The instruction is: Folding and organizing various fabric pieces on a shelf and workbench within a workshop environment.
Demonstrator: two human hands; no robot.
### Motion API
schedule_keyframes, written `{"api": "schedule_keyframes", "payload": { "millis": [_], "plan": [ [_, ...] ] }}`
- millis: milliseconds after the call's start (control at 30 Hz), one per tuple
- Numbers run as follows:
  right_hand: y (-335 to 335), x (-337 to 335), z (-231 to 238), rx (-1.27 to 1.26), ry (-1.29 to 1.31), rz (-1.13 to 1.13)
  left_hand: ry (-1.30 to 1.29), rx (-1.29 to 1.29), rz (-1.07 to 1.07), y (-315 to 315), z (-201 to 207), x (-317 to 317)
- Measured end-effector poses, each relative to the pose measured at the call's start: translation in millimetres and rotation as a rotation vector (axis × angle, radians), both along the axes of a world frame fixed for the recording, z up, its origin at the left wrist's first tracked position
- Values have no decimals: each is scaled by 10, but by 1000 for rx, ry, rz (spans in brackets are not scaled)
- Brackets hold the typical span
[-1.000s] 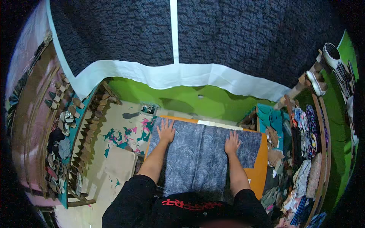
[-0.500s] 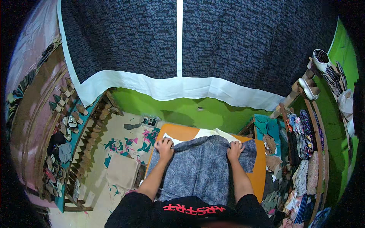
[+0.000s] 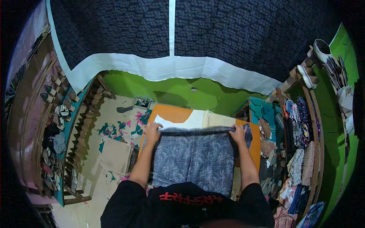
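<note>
A big dark curtain [image 3: 243, 41] with white edges hangs across the top, and behind it is a bright green wall [image 3: 182, 93]. A long wooden rack [image 3: 72, 200] with a blue-green board stands on the left, full of shoe things. In the middle is an orange table [image 3: 254, 152]. On the table lies a large blue-grey cloth [image 3: 194, 152], reaching from near the person's tummy up past the middle, with a dark fold along its far edge. A white sheet [image 3: 178, 122] and a cream sheet [image 3: 218, 120] peek out past that edge. A flat beige pad [image 3: 118, 154] sits to the left of the table. The left hand [image 3: 152, 131] has its fingers bent and closed on the cloth's far left corner. The right hand [image 3: 238, 133] has its fingers curled and pinching the far edge too, near the right side, and a bit of cloth sticks out beyond it. Little pink and green scraps [image 3: 118, 131] are scattered on the floor.
</note>
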State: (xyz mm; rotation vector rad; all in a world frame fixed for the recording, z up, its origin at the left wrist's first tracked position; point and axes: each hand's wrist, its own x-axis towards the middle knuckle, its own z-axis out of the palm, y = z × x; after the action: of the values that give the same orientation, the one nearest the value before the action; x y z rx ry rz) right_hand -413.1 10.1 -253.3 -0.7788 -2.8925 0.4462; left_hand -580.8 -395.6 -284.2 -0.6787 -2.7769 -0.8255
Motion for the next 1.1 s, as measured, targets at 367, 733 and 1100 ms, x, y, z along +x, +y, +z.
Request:
{"api": "schedule_keyframes", "payload": {
  "millis": [367,733,1100],
  "plan": [
    [251,-780,-205,32,-346,-86,-205,-214,263,707,74,-71],
    [312,-1716,-1135,-312,-339,-23,-195,-387,208,743,-285,346],
    [-189,-1481,-250,-148,300,105,-158,-359,258,744,-383,171]
  ]
}}
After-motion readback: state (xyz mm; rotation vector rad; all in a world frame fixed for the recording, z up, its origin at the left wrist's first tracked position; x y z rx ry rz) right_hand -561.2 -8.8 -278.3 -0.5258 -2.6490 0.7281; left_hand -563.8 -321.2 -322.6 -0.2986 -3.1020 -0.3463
